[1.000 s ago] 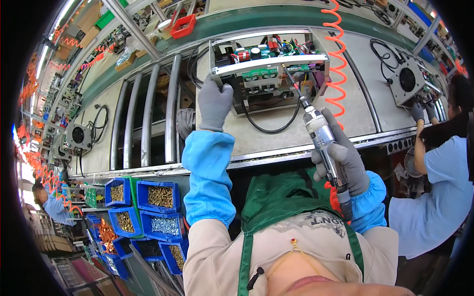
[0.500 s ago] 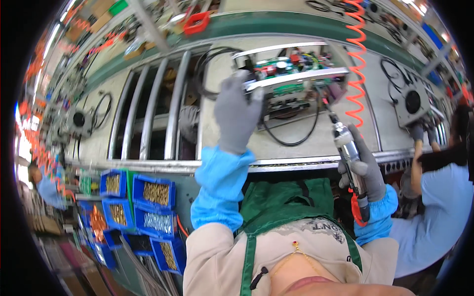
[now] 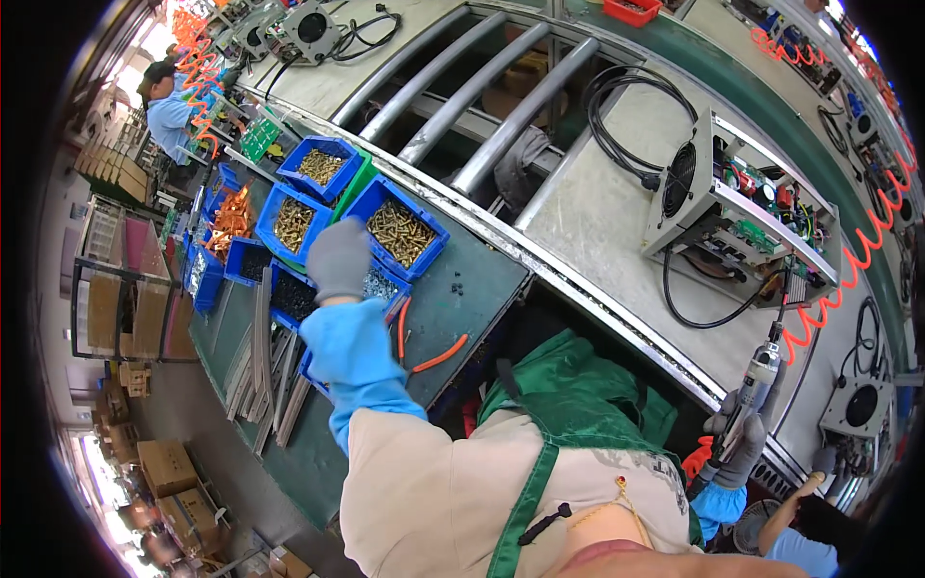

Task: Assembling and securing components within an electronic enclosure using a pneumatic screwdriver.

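Observation:
My left hand (image 3: 339,262), in a grey glove, is over the blue parts bins on the left, between a bin of brass-coloured screws (image 3: 402,234) and a bin of black screws (image 3: 292,294). Its fingers are blurred and mostly hidden, so what they hold does not show. My right hand (image 3: 740,445), also gloved, is wrapped around a silver pneumatic screwdriver (image 3: 760,374) with a dark grip. The driver's bit points up toward an open metal-framed device (image 3: 718,207) on the bench. Circuit boards, wires and a round black fan (image 3: 680,180) show in that device.
Orange-handled pliers (image 3: 438,354) lie on the green side table beside the bins. Metal rollers (image 3: 472,91) bridge a gap in the bench. A black cable (image 3: 617,111) is coiled beside the device, and an orange coiled hose (image 3: 853,260) hangs at right. Co-workers sit on both sides.
My left hand has left the device's frame and moved over the screw bins. My view has turned left. The screwdriver stays in my right hand, its bit now lower and away from the device.

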The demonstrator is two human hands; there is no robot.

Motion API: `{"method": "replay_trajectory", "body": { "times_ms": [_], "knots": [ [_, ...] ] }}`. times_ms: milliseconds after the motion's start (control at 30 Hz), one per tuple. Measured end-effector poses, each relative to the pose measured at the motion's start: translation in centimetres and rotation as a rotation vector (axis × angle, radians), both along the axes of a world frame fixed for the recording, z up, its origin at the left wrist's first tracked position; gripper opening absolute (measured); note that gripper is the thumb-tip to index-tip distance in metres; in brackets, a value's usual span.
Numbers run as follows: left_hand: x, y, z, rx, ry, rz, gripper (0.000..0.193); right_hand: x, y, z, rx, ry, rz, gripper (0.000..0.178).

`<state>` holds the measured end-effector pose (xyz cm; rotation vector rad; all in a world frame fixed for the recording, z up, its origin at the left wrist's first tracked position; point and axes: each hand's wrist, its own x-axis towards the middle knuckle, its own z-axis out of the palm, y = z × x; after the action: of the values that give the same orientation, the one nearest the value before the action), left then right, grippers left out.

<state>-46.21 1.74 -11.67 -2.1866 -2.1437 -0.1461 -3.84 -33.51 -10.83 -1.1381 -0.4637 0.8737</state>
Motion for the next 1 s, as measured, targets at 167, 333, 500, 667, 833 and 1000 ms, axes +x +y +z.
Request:
{"method": "replay_trajectory", "body": {
  "times_ms": [167,333,500,667,833,1000],
  "knots": [
    [-2.3,-2.8,-1.8,-0.314,0.3,-0.088,0.025,0.2,-0.2,-0.4,-0.011,-0.005,-0.013,0.08],
    [-1.9,-1.3,-4.9,-0.314,0.326,0.015,0.029,-0.2,-0.3,0.3,0.01,-0.003,-0.039,0.083],
    [-4.2,-2.7,-4.3,-0.182,0.284,-0.049,0.027,-1.1,2.1,2.8,-0.205,0.078,-0.154,0.104],
    [-2.5,-2.8,-2.1,0.098,-0.023,-0.097,0.026,0.0,1.3,2.8,-0.263,0.057,-0.128,0.106],
    [9.2,-3.1,4.2,-0.065,-1.218,-0.208,0.029,-0.3,1.3,2.9,-0.248,0.111,-0.136,0.11],
    [22.0,-4.5,2.4,-0.732,-1.552,-0.485,0.033,-0.4,1.5,3.0,-0.235,0.135,-0.126,0.11]
  ]
}}
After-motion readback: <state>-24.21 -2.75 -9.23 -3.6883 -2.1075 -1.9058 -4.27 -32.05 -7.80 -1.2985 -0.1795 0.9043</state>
